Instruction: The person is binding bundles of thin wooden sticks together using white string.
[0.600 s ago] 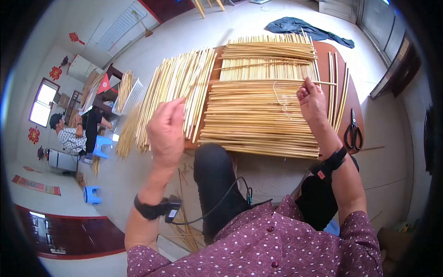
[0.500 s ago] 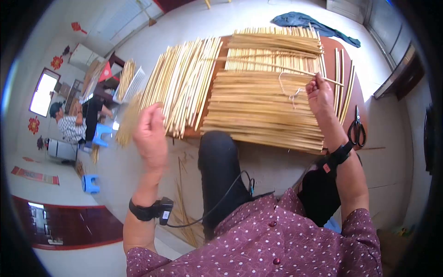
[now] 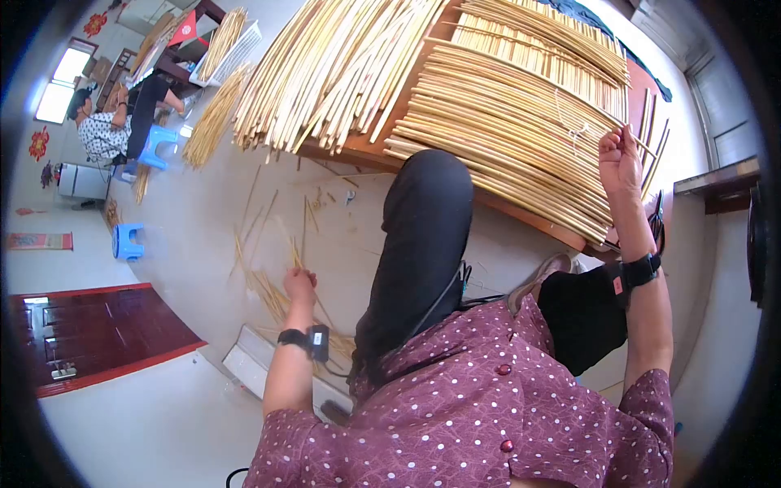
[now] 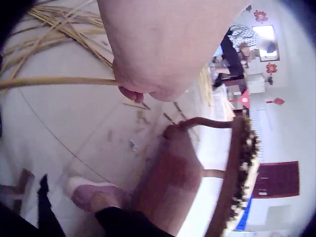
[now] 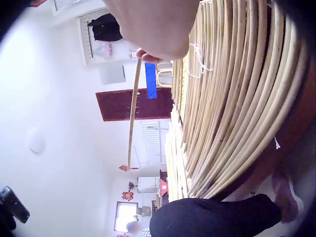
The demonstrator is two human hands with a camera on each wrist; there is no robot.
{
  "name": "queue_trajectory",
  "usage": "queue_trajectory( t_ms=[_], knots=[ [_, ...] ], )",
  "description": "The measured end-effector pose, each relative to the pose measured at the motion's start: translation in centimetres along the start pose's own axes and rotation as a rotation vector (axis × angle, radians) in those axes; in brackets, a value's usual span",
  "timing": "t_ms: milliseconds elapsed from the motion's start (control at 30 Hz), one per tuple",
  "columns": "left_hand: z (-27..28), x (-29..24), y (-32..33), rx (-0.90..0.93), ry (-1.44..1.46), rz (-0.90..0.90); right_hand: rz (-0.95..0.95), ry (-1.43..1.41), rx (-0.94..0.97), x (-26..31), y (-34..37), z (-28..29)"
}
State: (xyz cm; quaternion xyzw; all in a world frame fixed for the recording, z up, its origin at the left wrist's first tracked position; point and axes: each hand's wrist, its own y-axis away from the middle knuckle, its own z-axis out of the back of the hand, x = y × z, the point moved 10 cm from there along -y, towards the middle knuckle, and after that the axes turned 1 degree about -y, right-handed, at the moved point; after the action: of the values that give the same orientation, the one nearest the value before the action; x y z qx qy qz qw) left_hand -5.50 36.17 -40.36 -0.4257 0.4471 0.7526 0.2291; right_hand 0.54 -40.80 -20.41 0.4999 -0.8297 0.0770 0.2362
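My right hand [image 3: 622, 163] pinches one end of a long thin stick [image 3: 521, 71], which slants over the row of sticks [image 3: 496, 130] on the table. In the right wrist view this stick [image 5: 133, 113] points away from the fingertips. A white string [image 3: 576, 132] lies looped on the row, left of that hand. Low on the left, beside my knee, my left hand [image 3: 300, 286] is over the floor with curled fingers. The left wrist view shows a stick [image 4: 59, 81] running to those fingers, gripped there; its far part is hidden by the hand.
Loose sticks [image 3: 264, 293] lie scattered on the floor. Paler sticks [image 3: 342, 73] overhang the table's left part, and scissors [image 3: 657, 221] are at its right. A seated person [image 3: 106, 130], a blue stool [image 3: 128, 241] and a white basket [image 3: 232, 57] are farther left.
My left hand has dropped from beside the table to the floor sticks, and its fingers have closed. The head view has tilted down and left. My right hand still pinches its stick.
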Motion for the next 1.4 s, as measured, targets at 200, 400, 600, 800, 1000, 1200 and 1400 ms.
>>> queue_trajectory(
  t_ms=[200,400,600,800,1000,1200,1400],
  knots=[
    [-1.4,10.3,-1.7,0.009,0.088,0.285,-0.018,0.115,-0.048,-0.1,1.5,-0.6],
    [-5.5,13.4,-4.2,-0.025,0.261,0.415,-0.074,0.161,-0.074,-2.0,1.9,-1.0],
    [-9.0,16.1,-7.6,0.068,0.734,0.546,-0.101,0.189,-0.046,-3.6,2.1,-1.7],
    [-2.7,13.4,-4.1,-0.132,0.122,0.243,-0.129,0.225,-0.009,-5.0,2.1,-3.3],
    [0.1,13.7,1.1,0.414,-1.903,-0.637,-0.134,0.253,0.02,-5.6,1.6,-2.9],
    [4.6,14.1,2.7,0.351,-1.856,-0.469,-0.139,0.25,0.026,-5.3,1.6,-2.8],
    [5.3,15.9,3.4,0.723,-2.104,-0.219,-0.121,0.293,0.051,-4.7,1.4,-1.5]
  ],
)
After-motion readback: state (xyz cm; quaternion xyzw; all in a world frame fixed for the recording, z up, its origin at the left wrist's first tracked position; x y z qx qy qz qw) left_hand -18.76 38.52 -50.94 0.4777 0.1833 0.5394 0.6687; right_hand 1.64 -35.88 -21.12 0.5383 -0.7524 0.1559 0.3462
